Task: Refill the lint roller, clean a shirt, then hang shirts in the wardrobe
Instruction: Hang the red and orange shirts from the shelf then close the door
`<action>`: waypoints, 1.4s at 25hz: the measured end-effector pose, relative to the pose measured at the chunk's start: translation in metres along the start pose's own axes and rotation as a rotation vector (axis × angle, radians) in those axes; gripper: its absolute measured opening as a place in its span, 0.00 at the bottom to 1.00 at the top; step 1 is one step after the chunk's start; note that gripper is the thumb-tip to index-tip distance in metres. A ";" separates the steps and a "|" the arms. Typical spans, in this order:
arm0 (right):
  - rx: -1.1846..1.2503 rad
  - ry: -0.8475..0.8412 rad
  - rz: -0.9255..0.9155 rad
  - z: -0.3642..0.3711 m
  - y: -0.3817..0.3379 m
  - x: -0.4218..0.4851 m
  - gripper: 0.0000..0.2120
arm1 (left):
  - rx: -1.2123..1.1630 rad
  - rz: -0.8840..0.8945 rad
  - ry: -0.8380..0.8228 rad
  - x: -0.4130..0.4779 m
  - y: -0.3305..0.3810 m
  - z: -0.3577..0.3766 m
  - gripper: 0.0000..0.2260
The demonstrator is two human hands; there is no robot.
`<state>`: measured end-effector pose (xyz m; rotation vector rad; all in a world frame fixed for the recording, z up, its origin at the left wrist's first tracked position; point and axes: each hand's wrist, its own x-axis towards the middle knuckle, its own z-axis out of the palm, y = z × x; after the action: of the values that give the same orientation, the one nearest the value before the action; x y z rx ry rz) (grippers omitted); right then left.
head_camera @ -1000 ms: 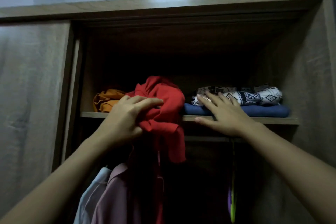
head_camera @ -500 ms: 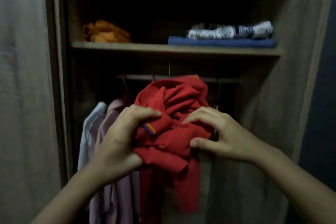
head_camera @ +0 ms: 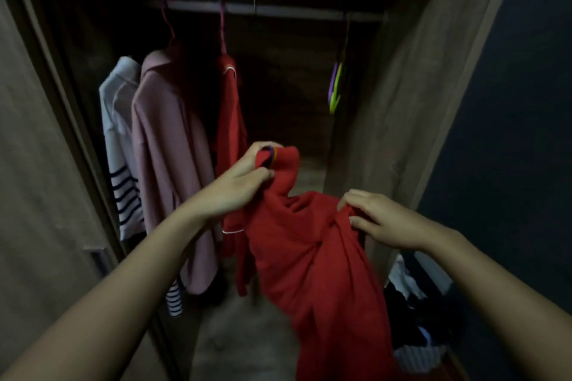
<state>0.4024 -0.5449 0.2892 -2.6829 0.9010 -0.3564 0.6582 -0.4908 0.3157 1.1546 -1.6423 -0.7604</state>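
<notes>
A red shirt point(head_camera: 312, 257) hangs loosely between both my hands in front of the open wardrobe. My left hand point(head_camera: 238, 185) pinches its upper edge, near a small striped trim. Lower and to the right, my right hand point(head_camera: 380, 219) grips a fold of the same cloth. Inside, a rail point(head_camera: 278, 11) carries a white striped shirt point(head_camera: 119, 145), a pink shirt point(head_camera: 168, 148) and a red garment with white piping point(head_camera: 229, 114). Empty purple and green hangers point(head_camera: 335, 86) hang at the rail's right end.
The wardrobe's sliding door point(head_camera: 34, 195) stands at the left and its side panel point(head_camera: 399, 102) at the right. A heap of dark and light clothes point(head_camera: 418, 318) lies low at the right, against a dark blue wall point(head_camera: 510, 133).
The red shirt came off the top shelf and down, bunched at first, now partly unfolded and hanging. My right hand left the folded pile and took hold of it. My view dropped to the rail.
</notes>
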 end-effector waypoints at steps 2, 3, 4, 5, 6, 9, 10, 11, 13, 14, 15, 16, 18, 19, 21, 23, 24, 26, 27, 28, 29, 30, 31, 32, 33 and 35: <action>-0.014 -0.033 -0.010 0.008 -0.003 -0.004 0.10 | 0.177 0.136 0.081 0.011 0.005 0.000 0.11; -0.016 -0.044 -0.007 0.013 -0.004 -0.006 0.13 | 0.259 0.183 0.133 0.014 0.009 -0.001 0.10; 0.003 -0.037 0.001 0.016 -0.005 -0.008 0.17 | 0.305 0.210 0.182 0.017 0.012 -0.001 0.09; 0.055 0.002 0.021 0.018 -0.008 -0.008 0.20 | 0.313 0.232 0.218 0.020 0.017 0.000 0.08; 0.143 0.075 0.051 0.019 -0.012 -0.008 0.23 | 0.284 0.248 0.233 0.021 0.023 0.003 0.08; 0.432 0.359 0.095 0.017 -0.028 0.000 0.29 | 0.209 0.290 0.109 0.024 0.034 0.017 0.08; 0.473 0.404 0.090 0.017 -0.030 0.004 0.30 | 0.233 0.301 0.039 0.022 0.032 0.024 0.07; 0.482 0.412 0.086 0.018 -0.032 0.007 0.29 | 0.254 0.302 -0.003 0.019 0.029 0.030 0.06; 0.494 0.389 0.106 0.024 -0.033 0.010 0.22 | 0.276 0.299 0.016 0.017 0.020 0.034 0.06; 0.521 0.383 0.123 0.029 -0.032 0.010 0.19 | 0.298 0.307 0.055 0.017 0.017 0.033 0.06; 0.547 0.384 0.128 0.033 -0.032 0.010 0.16 | 0.342 0.320 0.094 0.017 0.016 0.030 0.06; 0.576 0.387 0.122 0.035 -0.034 0.011 0.13 | 0.402 0.332 0.128 0.018 0.016 0.025 0.07; 0.675 0.379 0.108 0.034 -0.042 0.015 0.10 | 0.495 0.320 0.165 0.024 0.016 0.014 0.07; 0.724 0.369 0.101 0.031 -0.047 0.019 0.10 | 0.489 0.292 0.155 0.028 0.014 0.009 0.07; 0.802 0.382 0.096 0.019 -0.059 0.026 0.11 | 0.325 0.216 0.108 0.033 0.009 0.001 0.05; 0.829 0.413 0.095 0.009 -0.067 0.031 0.09 | 0.042 0.148 0.083 0.032 0.006 -0.003 0.05; 0.807 0.420 0.089 0.006 -0.070 0.033 0.06 | -0.054 0.141 0.072 0.029 0.006 -0.004 0.06; 0.729 0.404 0.084 0.002 -0.072 0.035 0.04 | -0.049 0.186 0.032 0.026 0.004 -0.007 0.10; 0.699 0.396 0.091 0.001 -0.071 0.036 0.04 | 0.015 0.211 0.022 0.027 0.002 -0.009 0.11; 0.691 0.404 0.105 -0.001 -0.070 0.037 0.05 | 0.097 0.228 0.033 0.028 -0.001 -0.012 0.12; 0.696 0.419 0.114 -0.005 -0.069 0.037 0.05 | 0.175 0.231 0.057 0.030 -0.002 -0.013 0.12; 0.714 0.421 0.122 -0.008 -0.068 0.037 0.05 | 0.224 0.226 0.085 0.030 -0.002 -0.013 0.12; 0.753 0.397 0.131 -0.011 -0.068 0.036 0.06 | 0.232 0.226 0.113 0.031 -0.001 -0.011 0.13; 0.815 0.348 0.153 -0.010 -0.068 0.036 0.07 | 0.190 0.235 0.128 0.031 0.001 -0.009 0.14; 0.897 0.286 0.197 -0.006 -0.067 0.036 0.08 | 0.112 0.248 0.121 0.031 0.004 -0.006 0.15; 0.976 0.191 0.316 0.012 -0.062 0.035 0.10 | -0.014 0.278 0.053 0.030 0.015 0.002 0.16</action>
<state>0.4674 -0.5169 0.3043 -1.6130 0.8690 -0.7485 0.6488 -0.5139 0.3387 0.9040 -1.7053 -0.5585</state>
